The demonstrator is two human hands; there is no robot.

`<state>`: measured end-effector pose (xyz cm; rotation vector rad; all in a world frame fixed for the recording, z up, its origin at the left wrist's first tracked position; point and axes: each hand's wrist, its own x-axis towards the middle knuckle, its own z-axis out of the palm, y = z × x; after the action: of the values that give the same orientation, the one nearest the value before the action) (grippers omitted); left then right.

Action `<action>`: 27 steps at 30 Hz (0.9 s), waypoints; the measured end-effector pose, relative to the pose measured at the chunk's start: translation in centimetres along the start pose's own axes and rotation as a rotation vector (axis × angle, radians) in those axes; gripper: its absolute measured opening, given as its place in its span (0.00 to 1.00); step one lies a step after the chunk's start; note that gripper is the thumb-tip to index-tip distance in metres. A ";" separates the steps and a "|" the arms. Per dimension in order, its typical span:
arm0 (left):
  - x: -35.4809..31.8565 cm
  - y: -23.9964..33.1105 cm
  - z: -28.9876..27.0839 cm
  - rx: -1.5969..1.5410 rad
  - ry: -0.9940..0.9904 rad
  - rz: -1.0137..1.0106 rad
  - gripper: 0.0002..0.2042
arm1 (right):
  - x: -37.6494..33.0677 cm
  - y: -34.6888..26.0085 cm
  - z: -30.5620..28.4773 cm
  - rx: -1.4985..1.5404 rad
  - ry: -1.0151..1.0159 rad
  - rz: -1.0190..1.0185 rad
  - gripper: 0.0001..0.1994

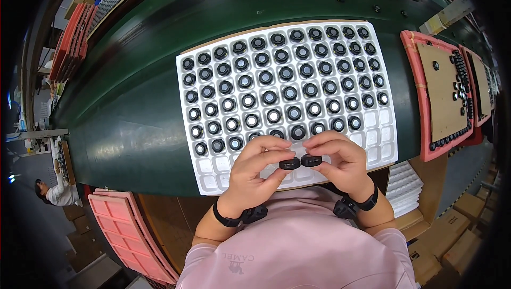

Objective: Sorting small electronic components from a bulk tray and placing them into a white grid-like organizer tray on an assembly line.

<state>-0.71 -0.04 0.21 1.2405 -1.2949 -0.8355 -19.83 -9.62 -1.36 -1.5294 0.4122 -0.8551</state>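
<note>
Above the near edge of a white moulded tray [383,153], my two hands are close together. My left hand [255,169] pinches a small black round disc-shaped part [289,164] between thumb and fingers. In the same way, my right hand [343,161] grips a second black disc-shaped part [311,160], its edge almost meeting the first. Rows of black round parts with grey or shiny centres, such as one standing in the middle [286,73], sit in the tray's pockets. Bare pockets show along the near row and at the near right corner. My hands hide some of the pockets beneath them.
The tray lies on a green conveyor belt [128,124]. To the right, a pink-edged tray with a brown board [439,89] carries more black parts. Pink trays [120,225] lean at lower left; stacked white trays [403,185] stand at lower right. Another person [61,190] is far left.
</note>
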 end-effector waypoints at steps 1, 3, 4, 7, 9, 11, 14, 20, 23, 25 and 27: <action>0.0 0.0 0.0 -0.010 -0.002 -0.005 0.15 | 0.0 0.1 0.0 0.048 -0.004 0.014 0.13; 0.0 -0.1 -0.1 0.001 -0.011 -0.002 0.15 | -0.1 0.1 0.1 0.069 -0.002 0.023 0.13; 0.0 -0.1 -0.2 0.012 -0.020 0.000 0.15 | -0.1 0.0 0.1 0.089 0.000 0.032 0.13; -0.1 0.0 -0.2 0.016 -0.028 -0.004 0.15 | -0.2 0.0 0.2 0.112 0.003 0.043 0.13; 0.0 0.0 -0.1 0.003 -0.029 -0.018 0.15 | -0.3 0.1 0.2 0.119 0.008 0.046 0.13; -0.1 -0.2 -0.1 -0.003 -0.040 -0.017 0.15 | -0.4 0.4 0.2 0.137 0.008 0.048 0.13; -0.3 -0.4 0.0 -0.017 -0.061 -0.012 0.17 | -0.7 0.4 0.3 0.172 0.006 0.052 0.14; -0.8 -0.9 0.0 -0.198 -0.013 -0.163 0.21 | -0.6 -0.6 0.4 0.246 0.064 0.226 0.20; -0.8 -0.7 0.3 -0.257 -0.008 -0.177 0.23 | -0.6 -0.7 0.3 0.219 0.014 0.234 0.23; -0.8 -0.4 0.7 -0.368 0.033 -0.237 0.24 | -0.7 -0.7 0.2 0.192 0.002 0.259 0.26; -0.8 -0.3 0.6 -0.333 0.017 -0.231 0.24 | -0.8 -0.6 0.1 0.186 0.003 0.256 0.27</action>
<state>-1.33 0.55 -0.39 1.1373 -0.9607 -1.1517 -20.36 -8.89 -0.98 -1.2725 0.5038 -0.6753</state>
